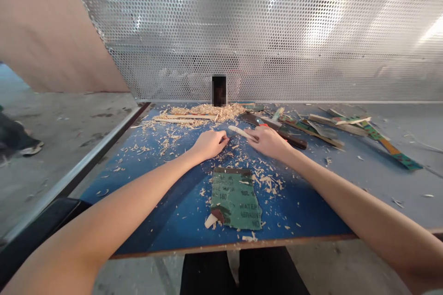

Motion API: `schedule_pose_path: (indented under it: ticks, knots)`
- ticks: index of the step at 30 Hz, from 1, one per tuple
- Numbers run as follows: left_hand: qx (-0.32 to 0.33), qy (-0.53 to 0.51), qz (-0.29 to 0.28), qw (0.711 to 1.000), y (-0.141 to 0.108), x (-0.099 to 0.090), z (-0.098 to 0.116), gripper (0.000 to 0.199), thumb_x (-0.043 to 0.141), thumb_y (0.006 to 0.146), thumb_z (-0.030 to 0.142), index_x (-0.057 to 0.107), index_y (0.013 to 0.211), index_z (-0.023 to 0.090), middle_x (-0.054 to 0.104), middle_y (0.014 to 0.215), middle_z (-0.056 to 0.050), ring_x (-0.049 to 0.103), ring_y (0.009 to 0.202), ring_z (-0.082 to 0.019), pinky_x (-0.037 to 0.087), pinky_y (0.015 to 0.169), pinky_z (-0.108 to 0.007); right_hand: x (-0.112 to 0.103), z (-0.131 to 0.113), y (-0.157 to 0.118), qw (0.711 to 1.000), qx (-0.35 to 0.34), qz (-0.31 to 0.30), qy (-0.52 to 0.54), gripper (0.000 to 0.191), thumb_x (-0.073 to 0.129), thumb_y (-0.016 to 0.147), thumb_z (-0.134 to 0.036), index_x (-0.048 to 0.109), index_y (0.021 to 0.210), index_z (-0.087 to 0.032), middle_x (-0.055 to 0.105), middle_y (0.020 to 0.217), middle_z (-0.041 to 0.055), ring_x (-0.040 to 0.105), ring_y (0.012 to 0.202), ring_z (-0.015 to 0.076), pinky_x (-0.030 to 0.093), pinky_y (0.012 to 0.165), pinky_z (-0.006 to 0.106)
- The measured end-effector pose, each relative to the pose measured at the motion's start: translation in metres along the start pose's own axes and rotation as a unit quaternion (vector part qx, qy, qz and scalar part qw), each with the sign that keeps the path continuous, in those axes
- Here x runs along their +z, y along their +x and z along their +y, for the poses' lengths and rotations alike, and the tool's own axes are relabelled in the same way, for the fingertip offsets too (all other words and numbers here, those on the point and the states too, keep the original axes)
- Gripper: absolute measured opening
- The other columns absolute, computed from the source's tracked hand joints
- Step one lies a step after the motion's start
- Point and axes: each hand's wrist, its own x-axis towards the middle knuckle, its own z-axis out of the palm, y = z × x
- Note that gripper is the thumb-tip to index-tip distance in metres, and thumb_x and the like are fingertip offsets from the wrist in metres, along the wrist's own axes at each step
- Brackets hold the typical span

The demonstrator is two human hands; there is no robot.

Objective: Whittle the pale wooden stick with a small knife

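Observation:
My left hand (pixel 209 144) rests on the blue table top (pixel 166 212) with its fingers curled; I cannot see anything in it. My right hand (pixel 268 142) grips a small pale wooden stick (pixel 238 132) whose tip points left toward my left hand. A bit of red shows at the top of my right hand. A green sheet of sandpaper (pixel 236 199) lies flat just in front of both hands, with a small pale wood piece (pixel 210 221) at its lower left corner. Wood shavings are scattered around both hands.
A heap of shavings (pixel 207 111) and a long wooden strip (pixel 187 117) lie at the back. Several strips and dark tools (pixel 311 130) lie to the right. A small dark object (pixel 219 90) stands against the perforated metal screen (pixel 263 32). A board (pixel 51 32) leans at left; someone's shoe (pixel 31 148) is on the floor.

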Motion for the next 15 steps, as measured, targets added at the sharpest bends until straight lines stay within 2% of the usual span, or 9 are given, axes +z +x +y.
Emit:
schedule_pose_path:
  ticks: [7, 12, 15]
  knots:
    - [-0.004, -0.006, 0.019, 1.000, 0.000, 0.002, -0.002, 0.029, 0.056, 0.106, 0.039, 0.075, 0.094, 0.021, 0.076, 0.078, -0.008, 0.068, 0.073, -0.023, 0.044, 0.071, -0.033, 0.001, -0.002, -0.006, 1.000, -0.011, -0.006, 0.005, 0.043, 0.054, 0.101, -0.031, 0.081, 0.133, -0.021, 0.072, 0.094, 0.0117, 0.065, 0.090, 0.0258, 0.049, 0.084, 0.039]
    - [-0.025, -0.036, 0.051, 0.998, -0.006, -0.006, 0.005, 0.033, 0.050, 0.110, 0.039, 0.074, 0.100, 0.018, 0.071, 0.070, -0.005, 0.063, 0.063, -0.020, 0.042, 0.067, -0.031, -0.003, -0.007, -0.005, 0.999, 0.000, 0.019, 0.032, 0.049, 0.053, 0.104, -0.033, 0.074, 0.147, -0.020, 0.074, 0.100, 0.0132, 0.065, 0.096, 0.0279, 0.052, 0.088, 0.041]
    - [-0.026, -0.029, 0.073, 0.997, -0.009, -0.009, 0.010, 0.035, 0.046, 0.112, 0.040, 0.073, 0.106, 0.018, 0.069, 0.068, -0.004, 0.061, 0.061, -0.019, 0.041, 0.065, -0.031, -0.009, -0.012, -0.004, 0.997, -0.004, 0.050, 0.053, 0.048, 0.054, 0.105, -0.033, 0.072, 0.146, -0.018, 0.073, 0.102, 0.0132, 0.065, 0.097, 0.0279, 0.052, 0.088, 0.041]
